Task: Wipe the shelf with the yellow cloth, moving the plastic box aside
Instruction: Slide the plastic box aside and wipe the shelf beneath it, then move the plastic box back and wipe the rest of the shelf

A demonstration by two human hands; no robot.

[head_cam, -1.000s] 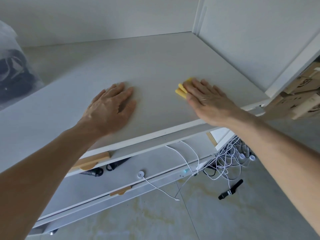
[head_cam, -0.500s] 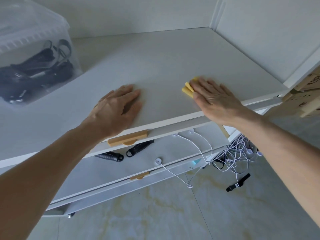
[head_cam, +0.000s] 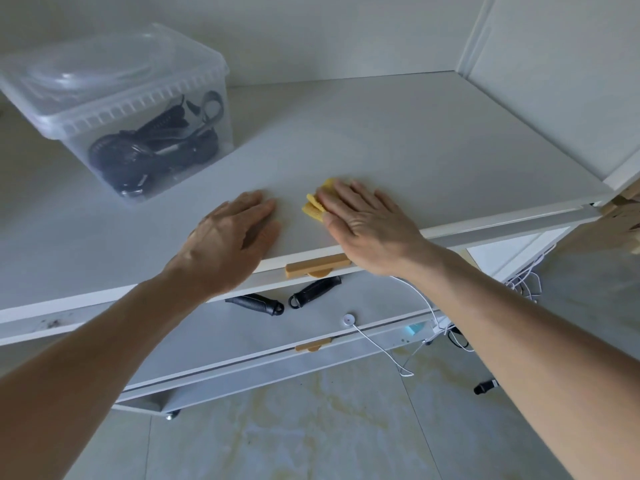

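Note:
The white shelf [head_cam: 398, 140] stretches across the view. My right hand [head_cam: 367, 226] lies flat near the front edge and presses the folded yellow cloth [head_cam: 317, 202] onto the board; only the cloth's left part shows past my fingers. My left hand [head_cam: 228, 240] rests flat on the shelf just left of the cloth, fingers straight, holding nothing. The clear plastic box [head_cam: 117, 109] with its lid on stands at the back left, holding black straps and cords.
A white side panel [head_cam: 561, 81] closes the shelf on the right. Below are lower shelves with two black hand grips [head_cam: 313, 295], tan wooden handles [head_cam: 317, 265] and white cables [head_cam: 381, 344]. The tiled floor [head_cam: 311, 427] lies beneath.
The view has swung left, bringing the plastic box fully into sight. My right hand with the cloth has slid left along the front edge, ending closer to my left hand.

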